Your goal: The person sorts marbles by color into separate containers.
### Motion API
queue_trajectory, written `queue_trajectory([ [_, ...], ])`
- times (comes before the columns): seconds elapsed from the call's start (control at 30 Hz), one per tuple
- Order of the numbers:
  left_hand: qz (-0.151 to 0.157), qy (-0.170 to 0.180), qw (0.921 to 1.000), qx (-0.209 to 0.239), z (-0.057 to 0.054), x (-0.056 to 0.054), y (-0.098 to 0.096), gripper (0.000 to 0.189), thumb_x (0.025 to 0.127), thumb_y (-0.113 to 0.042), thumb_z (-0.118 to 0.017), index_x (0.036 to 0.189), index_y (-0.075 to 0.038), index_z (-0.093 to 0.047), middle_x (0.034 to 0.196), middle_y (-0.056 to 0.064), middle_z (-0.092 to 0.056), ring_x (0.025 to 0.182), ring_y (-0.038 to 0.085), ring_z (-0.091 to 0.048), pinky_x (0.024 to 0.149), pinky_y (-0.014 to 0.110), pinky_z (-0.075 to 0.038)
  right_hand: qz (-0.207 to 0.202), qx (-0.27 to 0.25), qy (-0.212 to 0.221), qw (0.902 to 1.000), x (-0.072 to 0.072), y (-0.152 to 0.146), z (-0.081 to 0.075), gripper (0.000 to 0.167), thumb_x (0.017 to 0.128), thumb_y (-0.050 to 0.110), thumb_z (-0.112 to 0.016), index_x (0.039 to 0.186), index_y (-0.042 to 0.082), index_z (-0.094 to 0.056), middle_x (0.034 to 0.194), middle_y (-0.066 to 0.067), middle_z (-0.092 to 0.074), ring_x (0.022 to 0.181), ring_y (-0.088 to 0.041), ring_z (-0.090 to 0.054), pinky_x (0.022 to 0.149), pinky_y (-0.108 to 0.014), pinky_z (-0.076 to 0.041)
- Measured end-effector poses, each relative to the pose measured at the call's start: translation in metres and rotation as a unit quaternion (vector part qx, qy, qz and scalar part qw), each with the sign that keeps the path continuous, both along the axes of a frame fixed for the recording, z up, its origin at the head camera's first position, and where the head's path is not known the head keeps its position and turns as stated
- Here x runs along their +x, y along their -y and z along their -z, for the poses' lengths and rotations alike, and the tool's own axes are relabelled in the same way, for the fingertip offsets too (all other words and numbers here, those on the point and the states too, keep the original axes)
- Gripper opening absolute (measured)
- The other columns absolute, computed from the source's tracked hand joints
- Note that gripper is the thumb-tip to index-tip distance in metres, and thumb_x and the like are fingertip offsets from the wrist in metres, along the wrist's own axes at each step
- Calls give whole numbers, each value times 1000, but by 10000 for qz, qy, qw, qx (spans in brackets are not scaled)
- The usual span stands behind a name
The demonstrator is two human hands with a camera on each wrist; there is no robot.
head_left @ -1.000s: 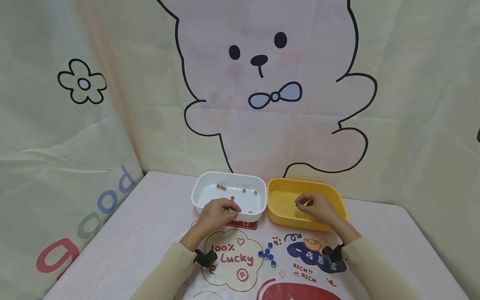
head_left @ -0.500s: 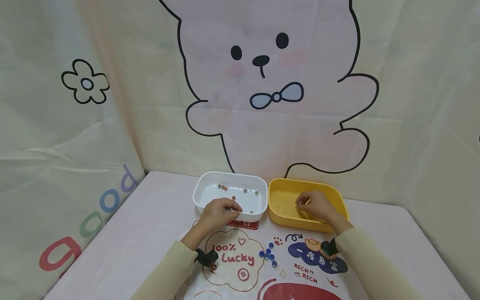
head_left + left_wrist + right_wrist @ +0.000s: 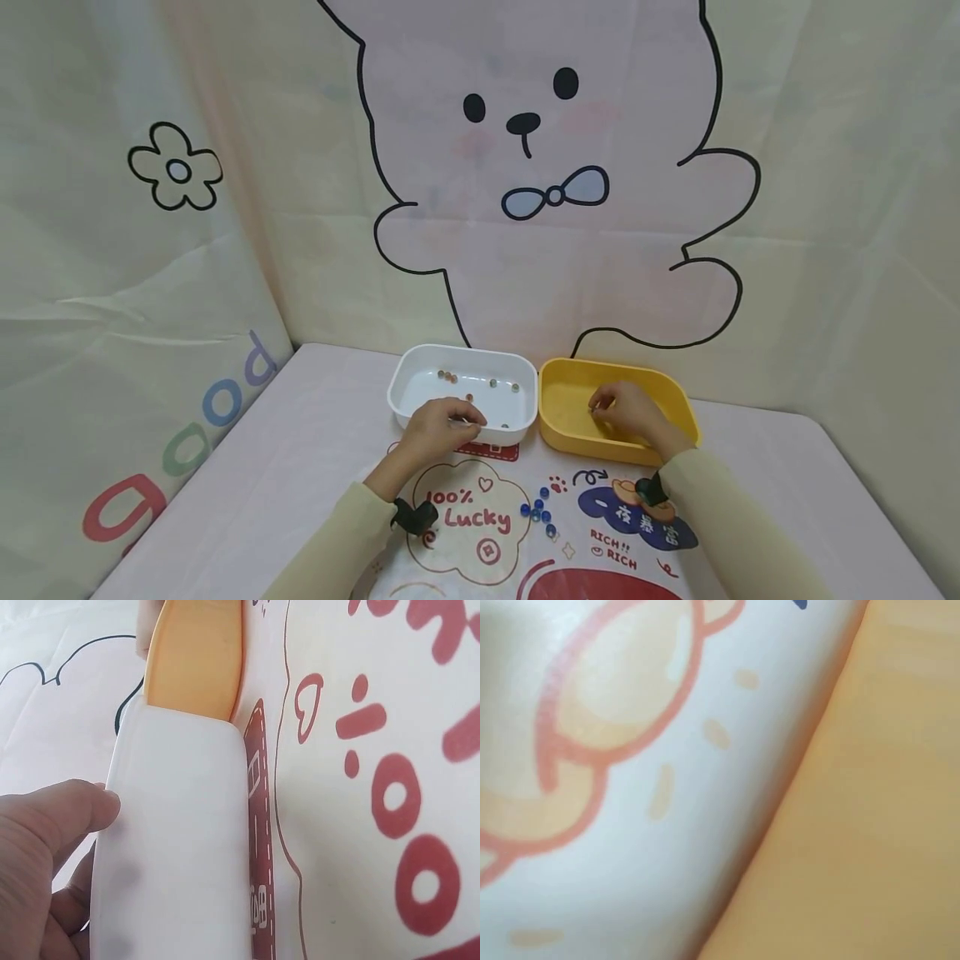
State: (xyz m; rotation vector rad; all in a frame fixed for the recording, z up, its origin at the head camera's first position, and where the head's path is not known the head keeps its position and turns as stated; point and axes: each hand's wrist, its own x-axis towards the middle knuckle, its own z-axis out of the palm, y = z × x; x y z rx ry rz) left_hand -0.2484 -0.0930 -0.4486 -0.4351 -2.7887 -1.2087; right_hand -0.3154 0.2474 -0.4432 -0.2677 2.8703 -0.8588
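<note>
My left hand (image 3: 442, 427) grips the near rim of a white plastic tray (image 3: 401, 400), fingers on its inner side and thumb at the edge. In the left wrist view that hand (image 3: 52, 855) lies along the rim, and the tray's outer wall (image 3: 180, 825) shows. Several amber beads (image 3: 447, 377) are scattered in the white tray. Inside a yellow tray (image 3: 562, 392), my right hand (image 3: 630, 410) pinches a small dark blue bead between thumb and index finger; only a speck of it shows. On the tablecloth lie several loose blue beads (image 3: 540, 508).
Both trays stand side by side before a backdrop (image 3: 337, 292) printed with a bear. A printed tablecloth (image 3: 420, 550) covers the near middle of the table. The right wrist view holds only printed cloth (image 3: 630, 825) and the yellow tray's wall (image 3: 870, 795).
My right hand shifts slightly left and dips inside the yellow tray, its forearm following. The blue bead at its fingertips shows less clearly. My left hand stays at the white tray's rim.
</note>
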Motion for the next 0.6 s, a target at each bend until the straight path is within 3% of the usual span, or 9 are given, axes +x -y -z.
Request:
queue_trajectory([
  [0.6, 26, 41, 10000, 8, -3, 2, -1, 9, 83, -22, -70, 84, -31, -72, 101, -10, -71, 99, 11, -64, 80, 30, -49, 90, -294, 207, 9993, -5, 3, 6, 17, 83, 7, -70, 100, 5, -71, 85, -8, -60, 73, -20, -52, 65, -28, -47],
])
